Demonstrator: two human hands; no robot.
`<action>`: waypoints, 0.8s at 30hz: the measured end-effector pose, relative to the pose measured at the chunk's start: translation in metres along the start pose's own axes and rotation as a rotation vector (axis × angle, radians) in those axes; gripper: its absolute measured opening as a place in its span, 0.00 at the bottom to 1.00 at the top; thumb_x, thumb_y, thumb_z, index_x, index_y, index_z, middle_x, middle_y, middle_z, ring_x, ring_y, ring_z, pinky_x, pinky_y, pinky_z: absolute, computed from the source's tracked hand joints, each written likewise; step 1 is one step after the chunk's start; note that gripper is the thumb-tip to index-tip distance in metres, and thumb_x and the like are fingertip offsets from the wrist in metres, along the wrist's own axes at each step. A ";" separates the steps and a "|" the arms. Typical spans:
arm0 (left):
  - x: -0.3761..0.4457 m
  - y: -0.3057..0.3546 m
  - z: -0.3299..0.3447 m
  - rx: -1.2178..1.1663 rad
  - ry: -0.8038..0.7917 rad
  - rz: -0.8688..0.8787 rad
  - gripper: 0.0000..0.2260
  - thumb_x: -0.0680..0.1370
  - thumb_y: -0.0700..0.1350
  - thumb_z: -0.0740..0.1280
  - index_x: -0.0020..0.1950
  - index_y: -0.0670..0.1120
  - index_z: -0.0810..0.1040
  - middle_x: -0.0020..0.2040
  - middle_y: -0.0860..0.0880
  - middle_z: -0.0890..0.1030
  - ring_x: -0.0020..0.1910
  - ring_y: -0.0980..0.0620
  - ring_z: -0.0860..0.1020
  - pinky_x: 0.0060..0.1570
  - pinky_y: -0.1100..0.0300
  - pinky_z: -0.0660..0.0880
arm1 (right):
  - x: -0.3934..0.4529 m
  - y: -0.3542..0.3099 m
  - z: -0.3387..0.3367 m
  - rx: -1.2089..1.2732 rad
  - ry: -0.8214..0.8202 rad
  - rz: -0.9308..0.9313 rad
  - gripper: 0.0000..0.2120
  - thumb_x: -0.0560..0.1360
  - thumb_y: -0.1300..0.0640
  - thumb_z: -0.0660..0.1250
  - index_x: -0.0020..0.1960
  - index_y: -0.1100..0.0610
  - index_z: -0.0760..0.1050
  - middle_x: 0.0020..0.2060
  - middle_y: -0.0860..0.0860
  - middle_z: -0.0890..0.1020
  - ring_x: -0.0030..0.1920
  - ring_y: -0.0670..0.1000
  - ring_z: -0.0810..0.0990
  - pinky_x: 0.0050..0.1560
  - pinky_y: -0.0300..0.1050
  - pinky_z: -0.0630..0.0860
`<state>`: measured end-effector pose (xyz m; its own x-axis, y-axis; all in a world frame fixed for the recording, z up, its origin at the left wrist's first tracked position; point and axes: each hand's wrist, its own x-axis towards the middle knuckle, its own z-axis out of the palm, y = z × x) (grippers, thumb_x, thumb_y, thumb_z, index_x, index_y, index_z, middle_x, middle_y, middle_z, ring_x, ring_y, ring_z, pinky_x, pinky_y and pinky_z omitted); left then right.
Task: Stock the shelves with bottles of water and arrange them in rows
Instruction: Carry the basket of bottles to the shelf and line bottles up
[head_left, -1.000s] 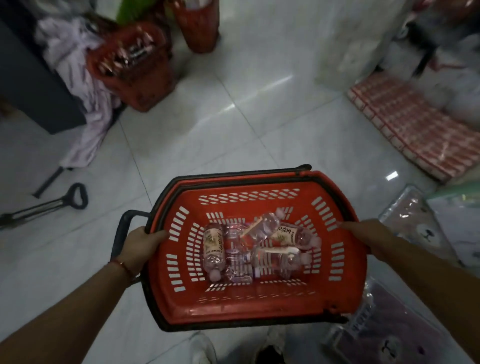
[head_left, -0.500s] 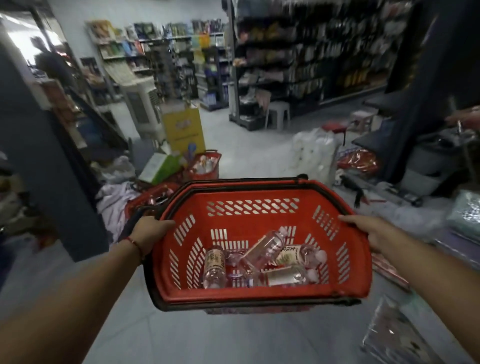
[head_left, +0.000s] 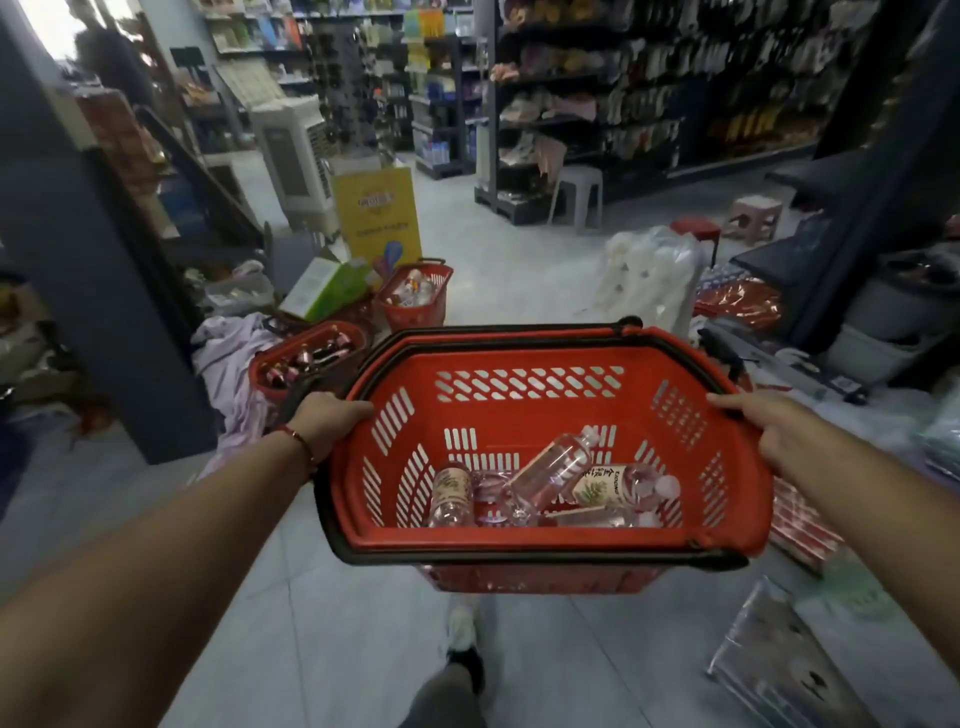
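I carry a red plastic shopping basket (head_left: 540, 540) in front of me, off the floor. My left hand (head_left: 327, 421) grips its left rim, and my right hand (head_left: 769, 431) grips its right rim. Several clear water bottles (head_left: 550, 475) with pale labels lie loose on the basket's bottom, one propped at a slant over the others. Dark store shelves (head_left: 623, 104) full of goods stand far ahead.
Two other red baskets (head_left: 415, 296) (head_left: 306, 358) with bottles sit on the floor ahead left, beside a pile of cloth (head_left: 228, 358). A yellow sign (head_left: 376, 213), a white wrapped bundle (head_left: 649, 280), stools (head_left: 576, 195) and packaged goods (head_left: 779, 670) at right line the tiled aisle. My foot (head_left: 462, 644) is below the basket.
My view has swung up from the floor to the aisle and shelves. The basket stays in both hands and the bottles have shifted, one now lying tilted over the rest.
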<state>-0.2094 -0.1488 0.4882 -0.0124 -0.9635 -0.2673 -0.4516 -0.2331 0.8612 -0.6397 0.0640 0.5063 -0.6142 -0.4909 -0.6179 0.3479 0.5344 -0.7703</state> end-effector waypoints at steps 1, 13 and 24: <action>0.011 -0.008 0.006 0.002 -0.010 -0.025 0.09 0.72 0.40 0.76 0.46 0.36 0.81 0.42 0.38 0.83 0.39 0.40 0.82 0.46 0.48 0.81 | 0.010 0.001 0.007 -0.008 -0.001 0.023 0.07 0.79 0.59 0.68 0.53 0.61 0.76 0.25 0.59 0.82 0.22 0.58 0.81 0.23 0.53 0.79; 0.265 -0.023 0.089 0.066 -0.149 -0.198 0.05 0.75 0.38 0.73 0.50 0.43 0.83 0.40 0.43 0.85 0.31 0.50 0.83 0.32 0.60 0.80 | 0.265 -0.077 0.148 -0.138 -0.002 0.227 0.21 0.77 0.58 0.70 0.67 0.66 0.73 0.31 0.62 0.84 0.37 0.61 0.80 0.40 0.57 0.78; 0.523 0.141 0.136 0.113 -0.060 -0.144 0.09 0.74 0.41 0.75 0.50 0.37 0.82 0.43 0.40 0.83 0.39 0.43 0.82 0.47 0.50 0.80 | 0.427 -0.270 0.240 -0.043 -0.059 0.222 0.11 0.81 0.57 0.63 0.46 0.63 0.76 0.25 0.59 0.82 0.22 0.55 0.81 0.16 0.53 0.75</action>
<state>-0.4005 -0.6676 0.4108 0.0080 -0.9111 -0.4121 -0.5502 -0.3482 0.7590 -0.8262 -0.4546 0.4125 -0.4829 -0.3968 -0.7806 0.4388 0.6618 -0.6079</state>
